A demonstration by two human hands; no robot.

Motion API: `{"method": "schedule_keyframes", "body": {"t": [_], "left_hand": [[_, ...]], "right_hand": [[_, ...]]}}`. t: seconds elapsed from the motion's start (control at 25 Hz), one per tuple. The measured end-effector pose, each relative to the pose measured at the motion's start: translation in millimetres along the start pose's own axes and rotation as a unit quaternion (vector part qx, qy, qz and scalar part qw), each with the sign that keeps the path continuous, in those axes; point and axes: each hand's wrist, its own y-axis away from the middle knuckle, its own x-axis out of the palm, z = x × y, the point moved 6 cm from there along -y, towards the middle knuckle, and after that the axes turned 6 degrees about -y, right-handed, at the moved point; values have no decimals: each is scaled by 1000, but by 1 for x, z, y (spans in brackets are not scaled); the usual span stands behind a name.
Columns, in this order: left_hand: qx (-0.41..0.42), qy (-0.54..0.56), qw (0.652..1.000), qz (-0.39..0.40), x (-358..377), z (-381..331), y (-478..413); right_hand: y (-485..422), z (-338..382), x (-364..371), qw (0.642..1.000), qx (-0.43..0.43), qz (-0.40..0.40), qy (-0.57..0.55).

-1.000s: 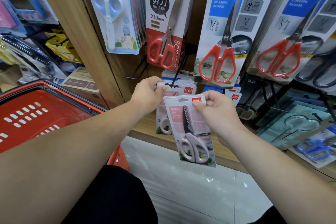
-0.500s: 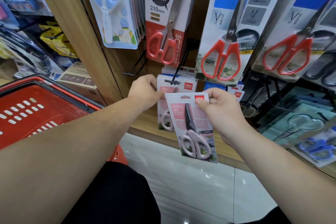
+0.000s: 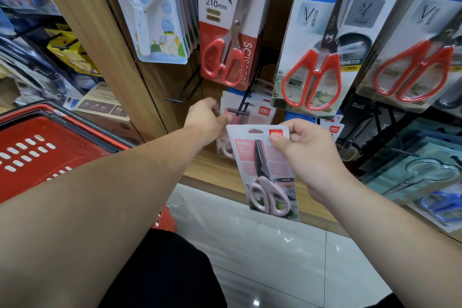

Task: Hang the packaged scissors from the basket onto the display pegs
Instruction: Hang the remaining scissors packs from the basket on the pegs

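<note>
My right hand (image 3: 308, 155) pinches the top right corner of a pack of pink-handled scissors (image 3: 265, 172), held upright just below and in front of a black display peg (image 3: 241, 110). Matching pink packs (image 3: 252, 114) hang on that peg behind it. My left hand (image 3: 207, 121) grips the left edge of those hanging packs beside the peg's tip. The red basket (image 3: 37, 150) hangs on my left forearm at the left.
Red-handled scissors packs (image 3: 225, 32) (image 3: 317, 52) (image 3: 415, 57) hang on the row above. A blue children's scissors pack (image 3: 147, 10) hangs upper left. An empty peg (image 3: 173, 100) juts out left of my left hand. Clear packs (image 3: 420, 177) lie lower right.
My right hand has lifted the pink pack slightly up toward the peg. My left hand stays at the hanging packs. The view has drawn closer to the display.
</note>
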Motion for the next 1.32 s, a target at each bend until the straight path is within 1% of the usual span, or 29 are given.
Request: {"method": "schedule_keyframes", "body": {"t": [0.24,0.36,0.52,0.68,0.8,0.88,0.96,1.04,1.12,1.16,1.32], "left_hand": [[-14,18,1000,9,-12,0,26],[-12,56,998,28,-30,-3,49],[44,79,995,43,-41,-8,58],[51,95,994,2,-32,-9,44],[59,88,994,-29,-27,-9,34],[73,94,992,-32,-24,-11,32],[87,94,991,-25,-22,-14,31],[78,82,993,-22,-19,-15,29],[61,78,994,-37,-17,-14,25],[54,81,994,-45,-16,-14,24],[30,102,993,-58,-10,-13,20]], "right_hand": [[-3,-7,14,1000,-3,-5,18],[-9,-5,27,1000,-20,-15,10],[-18,3,41,998,-35,-60,-2],[-28,2,46,991,-37,-124,28],[-29,2,47,987,-58,-143,53],[-30,2,45,984,-68,-150,60],[-30,-2,43,984,-48,-161,53],[-29,-11,42,987,7,-156,41],[-24,-19,47,989,67,-123,42],[-21,-21,50,991,76,-100,49],[-14,-8,55,992,-9,-29,124]]}}
